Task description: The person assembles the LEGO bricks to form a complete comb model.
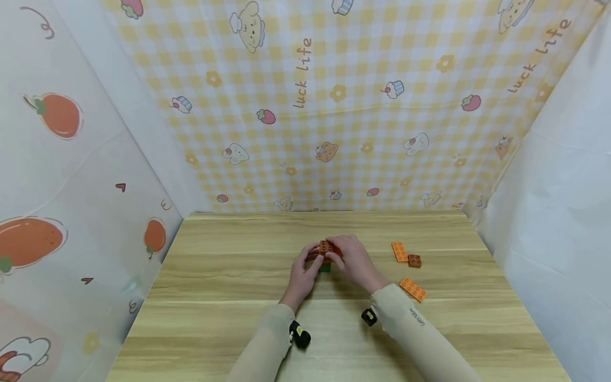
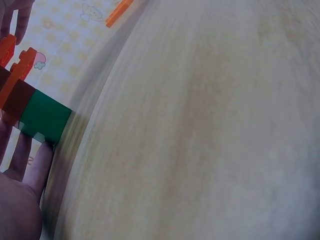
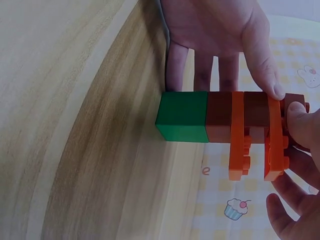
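Note:
A tower of toy building bricks stands on the table between the hands. At its base is a green brick (image 3: 182, 117); above it brown bricks (image 3: 219, 117) alternate with two orange plates (image 3: 237, 155) that jut out to one side. The left hand (image 1: 302, 273) holds the tower from the left, its thumb on the upper orange plate and its other fingers along the side. With thumb and fingers, the right hand (image 1: 354, 260) pinches the small brown brick (image 1: 326, 246) at the top. The right hand's far fingers are partly hidden in the head view.
On the table (image 1: 229, 265) to the right lie an orange plate (image 1: 399, 251), a brown brick (image 1: 414, 260) touching or very near it, and a second orange plate (image 1: 412, 289) closer to the right sleeve. A patterned cloth (image 1: 334, 127) hangs behind the table.

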{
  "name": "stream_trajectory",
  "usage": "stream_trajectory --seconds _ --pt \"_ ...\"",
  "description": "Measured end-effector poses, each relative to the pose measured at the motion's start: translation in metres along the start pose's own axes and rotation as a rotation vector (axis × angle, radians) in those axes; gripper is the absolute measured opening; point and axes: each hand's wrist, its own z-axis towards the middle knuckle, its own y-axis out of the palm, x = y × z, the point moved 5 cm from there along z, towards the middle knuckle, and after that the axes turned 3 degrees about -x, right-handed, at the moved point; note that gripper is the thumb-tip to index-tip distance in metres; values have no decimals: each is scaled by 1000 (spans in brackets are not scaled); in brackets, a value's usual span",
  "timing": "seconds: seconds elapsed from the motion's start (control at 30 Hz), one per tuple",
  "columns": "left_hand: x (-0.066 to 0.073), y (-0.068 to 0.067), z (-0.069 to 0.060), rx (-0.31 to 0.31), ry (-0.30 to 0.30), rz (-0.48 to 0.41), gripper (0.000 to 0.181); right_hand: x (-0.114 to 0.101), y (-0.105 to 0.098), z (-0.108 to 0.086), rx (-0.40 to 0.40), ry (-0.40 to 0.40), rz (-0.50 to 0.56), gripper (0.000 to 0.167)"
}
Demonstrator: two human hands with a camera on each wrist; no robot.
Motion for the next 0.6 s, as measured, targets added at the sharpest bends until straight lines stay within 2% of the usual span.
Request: stream_trajectory --seconds 0.23,0.43,0.5,0.6 --pt "-1 1 1 25 13 -37 35 0 0 -1 -12 -1 -25 32" --pt "0 4 0 44 -8 -21 35 -1 0 0 -6 -26 -72 31" --pt "4 4 0 51 -11 -15 34 -2 0 0 -8 -33 -89 30" --pt "17 4 -1 52 -18 -16 33 -3 1 1 -12 -40 -115 31"
